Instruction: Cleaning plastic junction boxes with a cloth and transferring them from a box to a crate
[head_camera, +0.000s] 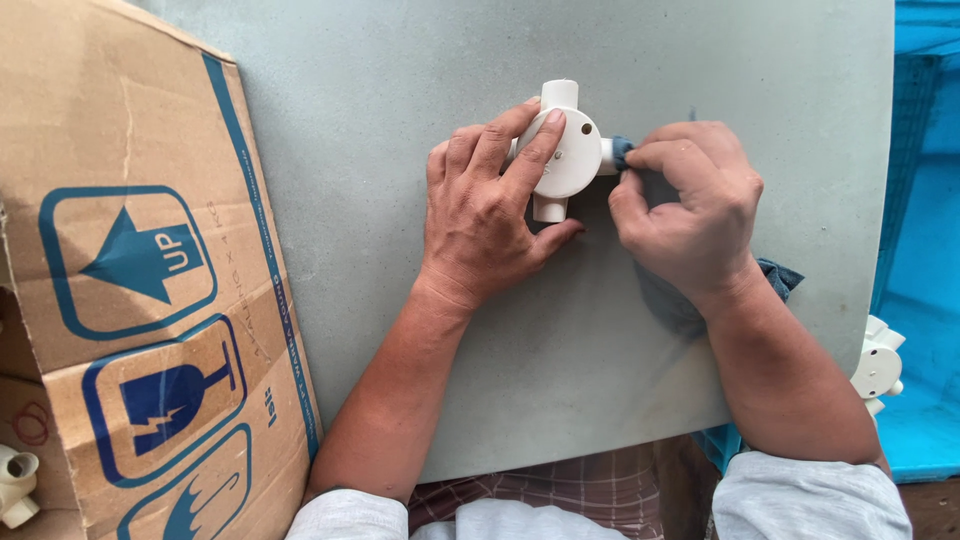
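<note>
A round white plastic junction box (568, 152) with short pipe outlets lies on the grey table (400, 100). My left hand (485, 215) presses down on its lid with the fingers spread over it. My right hand (690, 210) pinches a blue cloth (668, 300) against the box's right outlet; the rest of the cloth trails under the hand toward the wrist.
A large brown cardboard box flap (130, 260) with blue symbols covers the left side. Another white junction box (878, 365) sits at the right by a blue crate (925, 250). A white pipe fitting (15, 485) shows at the bottom left.
</note>
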